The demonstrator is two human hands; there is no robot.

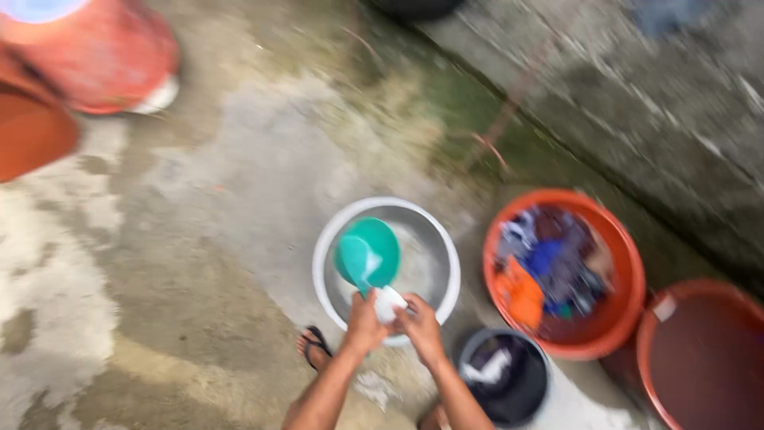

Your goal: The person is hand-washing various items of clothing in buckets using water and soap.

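**Both hands meet over the metal basin**

Your left hand (364, 322) is clenched around the handle of a teal plastic dipper (368, 253), whose scoop tilts over the middle of the round metal basin (436, 239). The dipper's handle runs down toward six o'clock, where your two hands come together at the basin's near rim. Your right hand (422, 326) is closed on a small white object (389, 302), pressed against the handle end; the blur hides what that object is. The two hands touch, or nearly touch, around it.

The basin sits on wet, stained concrete ground (199, 263). At three o'clock from it stands an orange tub (629, 279) heaped with mixed-coloured laundry (549, 267), blue, white and orange pieces showing. At four o'clock, just beside your right forearm, is a dark bucket (509, 374) with cloth inside. Further out at four o'clock, against the frame's edge, lies a second reddish-brown tub (700, 350).

At seven o'clock from the basin your foot in a black flip-flop (316, 346) rests on the ground. Far off at ten o'clock, an upturned red bucket (103, 56) and the edge of another orange basin (32, 131) sit in the corner. A rough concrete wall (637, 103) runs across at one o'clock.
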